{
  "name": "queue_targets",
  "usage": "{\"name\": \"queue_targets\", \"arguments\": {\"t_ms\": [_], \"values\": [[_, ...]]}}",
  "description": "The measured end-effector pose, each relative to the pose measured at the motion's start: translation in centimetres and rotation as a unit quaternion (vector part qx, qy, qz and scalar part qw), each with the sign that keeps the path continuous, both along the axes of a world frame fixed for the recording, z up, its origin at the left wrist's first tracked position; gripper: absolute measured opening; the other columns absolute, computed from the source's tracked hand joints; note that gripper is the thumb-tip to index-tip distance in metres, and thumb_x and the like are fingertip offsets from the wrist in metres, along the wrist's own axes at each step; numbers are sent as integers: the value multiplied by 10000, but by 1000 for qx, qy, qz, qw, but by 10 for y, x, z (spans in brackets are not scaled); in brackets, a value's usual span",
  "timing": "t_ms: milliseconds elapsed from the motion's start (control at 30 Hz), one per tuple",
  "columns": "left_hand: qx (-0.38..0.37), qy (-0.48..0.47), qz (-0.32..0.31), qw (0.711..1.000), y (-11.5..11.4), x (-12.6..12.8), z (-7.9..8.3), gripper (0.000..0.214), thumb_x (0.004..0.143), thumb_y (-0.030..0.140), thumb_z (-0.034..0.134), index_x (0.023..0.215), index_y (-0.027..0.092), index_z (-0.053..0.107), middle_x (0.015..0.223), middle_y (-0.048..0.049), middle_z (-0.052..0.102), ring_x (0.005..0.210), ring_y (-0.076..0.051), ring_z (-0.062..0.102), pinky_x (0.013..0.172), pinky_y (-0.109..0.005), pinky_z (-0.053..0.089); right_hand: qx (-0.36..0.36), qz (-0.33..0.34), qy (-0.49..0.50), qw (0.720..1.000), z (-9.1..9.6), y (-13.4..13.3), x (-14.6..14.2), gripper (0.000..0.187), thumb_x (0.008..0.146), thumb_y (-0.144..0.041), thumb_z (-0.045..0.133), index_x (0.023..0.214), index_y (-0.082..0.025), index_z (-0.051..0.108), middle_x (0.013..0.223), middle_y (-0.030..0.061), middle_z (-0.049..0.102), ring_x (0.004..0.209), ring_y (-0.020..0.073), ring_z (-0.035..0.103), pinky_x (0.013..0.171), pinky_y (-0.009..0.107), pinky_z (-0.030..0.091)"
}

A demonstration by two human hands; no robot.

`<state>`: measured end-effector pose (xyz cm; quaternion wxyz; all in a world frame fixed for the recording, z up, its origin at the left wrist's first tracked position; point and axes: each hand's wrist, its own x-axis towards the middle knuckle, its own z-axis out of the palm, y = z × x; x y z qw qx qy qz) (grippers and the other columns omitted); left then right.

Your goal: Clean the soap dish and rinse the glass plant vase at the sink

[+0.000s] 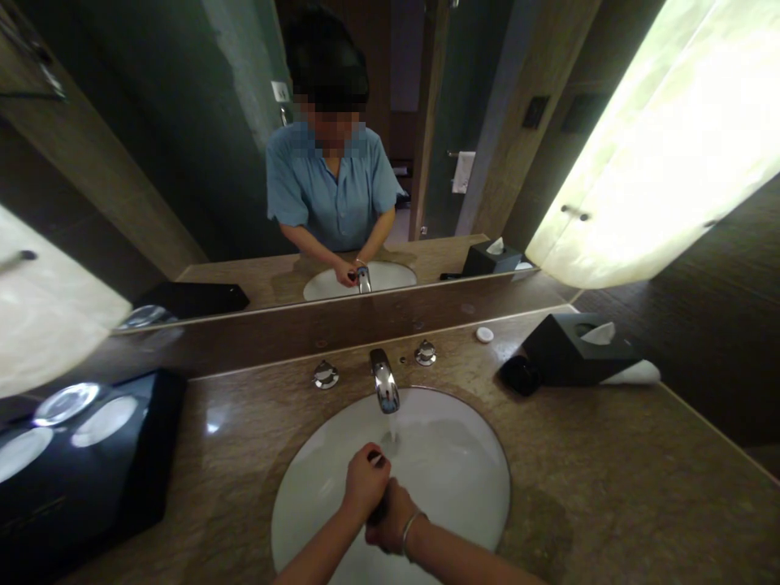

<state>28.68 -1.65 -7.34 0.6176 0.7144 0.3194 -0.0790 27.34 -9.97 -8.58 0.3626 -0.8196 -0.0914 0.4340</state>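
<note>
Over the white oval sink, both hands are closed together around a small dark object. Its kind cannot be made out, as the fingers cover most of it. My left hand wraps its upper end, where a dark tip with a pale spot shows. Lower down and to the right, my right hand grips it, with a bracelet on the wrist. A thin stream of water runs from the chrome faucet just beyond the fingers.
Two chrome knobs flank the faucet. To the right stand a black tissue box, a rolled white cloth and a black item. A dark tray with glasses lies left. The mirror reflects the person.
</note>
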Motion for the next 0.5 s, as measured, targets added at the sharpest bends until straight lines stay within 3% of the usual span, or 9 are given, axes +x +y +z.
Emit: {"name": "queue_targets", "arguments": {"t_ms": [67,133,200,267,300,367,433,500], "values": [[-26,36,-15,999,5,-8,0,164,537,282,562,613,150,502,559,-18,508,576,-151,485,584,-262,376,-80,-5,-7,997,-3,-8,2,679,396,-128,687,1054,-67,532,996,187,571,934,348,553,800,420,435],[-75,39,-39,996,12,-19,11,235,553,345,605,633,144,512,594,-32,541,594,-161,510,594,-267,396,-110,9,-39,993,-1,-21,2,741,390,-170,713,1096,-61,515,969,177,576,878,340,571,761,424,452],[-94,-11,-44,995,17,-29,27,294,586,403,629,670,147,511,674,-52,578,677,-181,550,673,-279,426,-8,-13,-88,996,3,-36,-1,668,346,-207,761,978,-98,573,962,147,573,920,326,549,825,417,430],[-70,-80,-41,993,16,-40,44,295,653,426,619,688,155,508,749,-73,596,755,-197,574,739,-287,445,189,-135,-34,972,4,-46,-10,776,296,-300,823,1014,-162,563,1094,118,528,1026,294,505,916,397,382],[-41,-115,-35,992,12,-45,50,266,690,413,604,694,162,516,782,-79,601,786,-201,580,751,-285,454,283,-212,55,934,3,-49,-16,864,289,-392,838,1076,-203,537,1170,104,491,1084,285,475,943,406,357],[21,-193,-54,979,0,-56,60,170,735,339,577,684,180,545,836,-88,617,861,-212,590,780,-286,471,399,-328,267,813,3,-48,-29,930,334,-661,750,1135,-257,504,1219,87,468,1134,290,450,929,458,355],[76,-249,-95,961,-14,-65,63,95,730,251,577,652,198,588,840,-90,641,929,-230,590,832,-304,470,464,-366,378,713,4,-43,-36,936,349,-851,572,1056,-238,569,1144,87,527,1149,294,441,923,468,362],[84,-267,-83,956,-26,-74,60,104,690,220,619,588,216,603,800,-82,655,947,-247,591,873,-329,455,501,-363,417,666,9,-38,-31,924,368,-859,556,1004,-191,617,1001,92,594,1141,265,458,986,415,328]]}}
